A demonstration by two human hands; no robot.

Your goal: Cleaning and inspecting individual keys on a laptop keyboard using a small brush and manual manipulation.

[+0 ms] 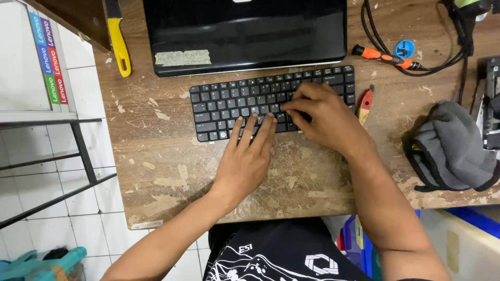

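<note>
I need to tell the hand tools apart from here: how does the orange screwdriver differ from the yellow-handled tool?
The orange screwdriver lies at the table's top right, nearly level, its whole length in view among black cables. The yellow-handled tool lies at the top left, nearly upright in the picture, its upper end cut off by the frame. The screwdriver's handle is slimmer, with black bands. Both lie untouched on the worn wooden table.

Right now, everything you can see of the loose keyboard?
The keyboard is a black, flat laptop-type panel, apparently plastic, keys with pale legends. It lies slightly tilted on the worn wooden desk, just before the closed black laptop. The left hand rests fingertips on its lower rows; the right hand covers its right side.
</note>
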